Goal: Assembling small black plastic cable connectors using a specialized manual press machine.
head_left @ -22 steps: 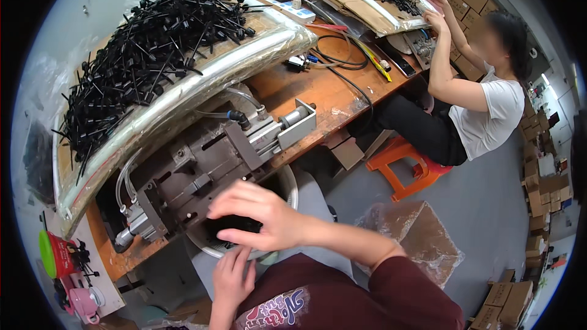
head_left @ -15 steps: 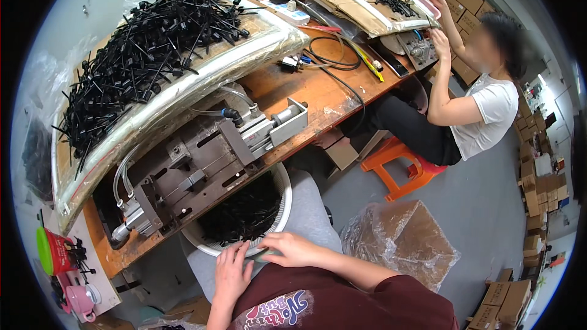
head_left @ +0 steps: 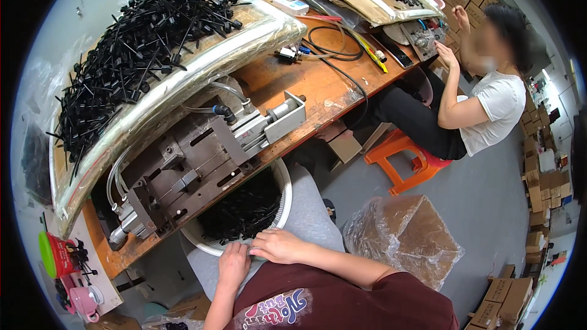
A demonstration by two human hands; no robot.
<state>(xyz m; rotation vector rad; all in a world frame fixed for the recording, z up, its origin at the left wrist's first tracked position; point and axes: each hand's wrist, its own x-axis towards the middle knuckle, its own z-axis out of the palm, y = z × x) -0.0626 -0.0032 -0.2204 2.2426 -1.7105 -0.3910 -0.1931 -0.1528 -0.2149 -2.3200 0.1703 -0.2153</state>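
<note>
A round white plastic basket rests on my lap, partly under the table edge, with a heap of thin black plastic parts in it. At its near rim, my left hand is closed, its bent fingers over the edge. Close beside it my right hand also curls at the rim, fingertips almost meeting the left hand's. Part of the rim is hidden under the fingers. Beyond the basket, a metal fixture with air cylinders is on the wooden table, no hand touching it.
Black plastic parts are piled on a plastic-wrapped cardboard board behind the fixture. To the right a co-worker sits on an orange stool at another fixture. A plastic-lined carton is on the floor; a red pot stands left.
My hands have drawn closer together at the basket rim, and their spread fingers have curled in. The co-worker's hands have lowered and moved away from the other fixture. The view has shifted slightly.
</note>
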